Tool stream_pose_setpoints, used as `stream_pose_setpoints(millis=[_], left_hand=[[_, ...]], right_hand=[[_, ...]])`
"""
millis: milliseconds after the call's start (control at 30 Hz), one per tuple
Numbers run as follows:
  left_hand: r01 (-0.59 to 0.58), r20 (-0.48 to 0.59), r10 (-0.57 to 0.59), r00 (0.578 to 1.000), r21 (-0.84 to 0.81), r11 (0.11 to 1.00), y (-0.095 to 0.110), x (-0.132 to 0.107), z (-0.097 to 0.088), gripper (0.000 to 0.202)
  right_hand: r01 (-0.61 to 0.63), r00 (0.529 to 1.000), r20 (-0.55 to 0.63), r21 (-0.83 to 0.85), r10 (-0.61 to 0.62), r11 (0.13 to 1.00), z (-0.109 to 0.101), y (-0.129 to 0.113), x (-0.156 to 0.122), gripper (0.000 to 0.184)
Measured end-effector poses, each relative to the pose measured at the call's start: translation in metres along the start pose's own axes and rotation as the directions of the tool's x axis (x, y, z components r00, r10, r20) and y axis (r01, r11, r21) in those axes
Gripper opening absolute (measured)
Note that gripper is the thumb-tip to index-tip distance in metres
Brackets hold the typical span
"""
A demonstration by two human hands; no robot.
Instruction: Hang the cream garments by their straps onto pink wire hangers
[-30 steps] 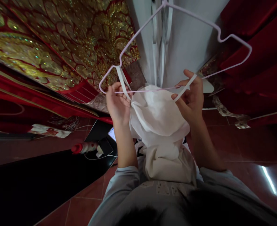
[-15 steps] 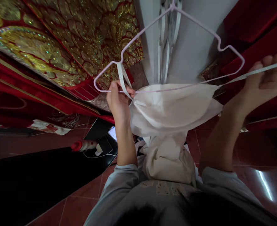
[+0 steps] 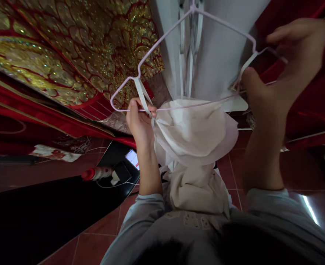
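A pale pink hanger [image 3: 166,36] spans the upper middle. From it hangs a white garment [image 3: 191,129] with narrow straps. One strap [image 3: 142,92] is looped over the notch on the left, and my left hand [image 3: 140,119] is closed on the hanger's lower bar and this strap. The other strap [image 3: 247,64] passes over the right notch. Around the hanger's right end is my right hand [image 3: 286,73], slightly blurred, thumb and fingers spread apart. Its thumb lies by the right strap, and some fingertips are partly hidden behind the hanger's end.
Gold-sequined red garments [image 3: 96,48] hang at the left, with more red cloth [image 3: 314,110] at the right. Below left, a black table [image 3: 41,217] bears a lit phone [image 3: 132,159], a red-capped bottle [image 3: 96,173] and a white cable. Behind the hanger rises a pale surface [image 3: 220,40].
My right hand has moved inward and up from the far right, where it stretched the right strap outward. That strap is now over the hanger's right notch. My left hand keeps its grip.
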State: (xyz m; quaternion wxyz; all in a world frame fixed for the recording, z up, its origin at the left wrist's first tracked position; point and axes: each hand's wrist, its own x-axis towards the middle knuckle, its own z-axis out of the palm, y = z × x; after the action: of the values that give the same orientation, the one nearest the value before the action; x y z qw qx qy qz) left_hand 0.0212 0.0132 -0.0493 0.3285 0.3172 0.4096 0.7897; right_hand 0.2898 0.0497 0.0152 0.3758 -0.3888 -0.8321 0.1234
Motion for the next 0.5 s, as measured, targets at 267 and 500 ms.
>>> stream_pose_setpoints(millis=[267,500], left_hand=[[-0.056,0.043,0.056,0.998,-0.011,0.998,-0.003,-0.01,-0.001,0.041],[-0.139,0.168,0.113,0.979,0.154,0.978,-0.003,-0.034,-0.009,0.036]], right_hand=[[0.094,0.992,0.088,-0.004,-0.093,0.996,0.044,-0.018,-0.021,0.036],[0.079,0.993,-0.077,-0.082,-0.086,0.993,0.075,-0.022,-0.036,0.031]])
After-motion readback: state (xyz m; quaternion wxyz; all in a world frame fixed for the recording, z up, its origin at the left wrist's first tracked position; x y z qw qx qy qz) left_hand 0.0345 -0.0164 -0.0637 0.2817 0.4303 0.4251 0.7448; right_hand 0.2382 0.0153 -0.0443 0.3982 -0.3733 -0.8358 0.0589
